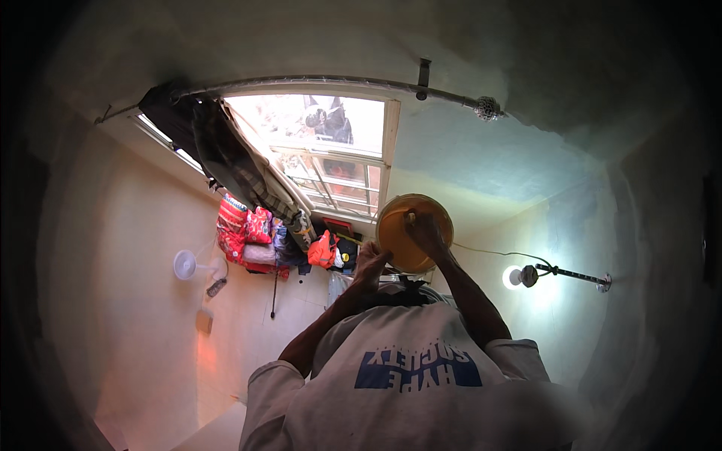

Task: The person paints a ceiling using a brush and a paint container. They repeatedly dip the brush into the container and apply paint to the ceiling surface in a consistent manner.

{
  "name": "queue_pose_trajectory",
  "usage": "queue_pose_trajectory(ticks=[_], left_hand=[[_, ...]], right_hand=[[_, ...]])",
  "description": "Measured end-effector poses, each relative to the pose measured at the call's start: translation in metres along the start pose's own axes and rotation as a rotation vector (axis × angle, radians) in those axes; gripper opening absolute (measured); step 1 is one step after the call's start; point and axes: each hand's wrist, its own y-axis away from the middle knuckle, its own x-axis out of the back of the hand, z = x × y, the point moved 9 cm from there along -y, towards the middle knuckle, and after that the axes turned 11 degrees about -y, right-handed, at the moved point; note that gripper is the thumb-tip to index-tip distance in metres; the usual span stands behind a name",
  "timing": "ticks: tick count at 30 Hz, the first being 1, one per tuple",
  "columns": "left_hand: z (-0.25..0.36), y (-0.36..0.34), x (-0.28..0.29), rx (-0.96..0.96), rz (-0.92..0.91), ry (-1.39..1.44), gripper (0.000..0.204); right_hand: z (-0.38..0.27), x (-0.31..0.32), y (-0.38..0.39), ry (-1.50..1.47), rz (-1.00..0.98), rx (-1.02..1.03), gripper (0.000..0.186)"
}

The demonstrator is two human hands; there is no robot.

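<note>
Yellow bowl [414, 229], contents hidden; left hand [370, 263] grips its rim at 7 o'clock, right hand [427, 233] closed on something small inside. Window [331, 150] at 11, wall lamp [519, 276] at 3.

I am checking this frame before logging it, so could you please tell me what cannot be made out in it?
- Head view: what the right hand presses against the round yellow-orange dish; the fingers cover it.
- Head view: whether the left hand grips the dish's rim or only touches it; too small and dim.
- Head view: the person's lower body; the white shirt and the bottom edge cut it off.
</note>
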Motion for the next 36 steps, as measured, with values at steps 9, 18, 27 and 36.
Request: queue_pose_trajectory(ticks=[9,18,27,36], left_hand=[[-0.006,-0.010,0.003,-0.068,-0.005,-0.004,0.029],[0.008,0.000,-0.004,-0.067,-0.066,-0.027,0.032],[-0.010,-0.011,0.006,-0.031,-0.039,-0.072,0.032],[-0.009,-0.022,0.011,-0.079,-0.067,-0.057,0.030]], right_hand=[[0.032,-0.016,0.001,-0.078,-0.005,0.028,0.034],[-0.005,0.019,0.008,-0.060,-0.045,-0.072,0.027],[0.005,-0.023,0.035,0.241,-0.178,0.120,0.027],[0.011,0.050,0.049,-0.281,0.144,-0.287,0.025]])
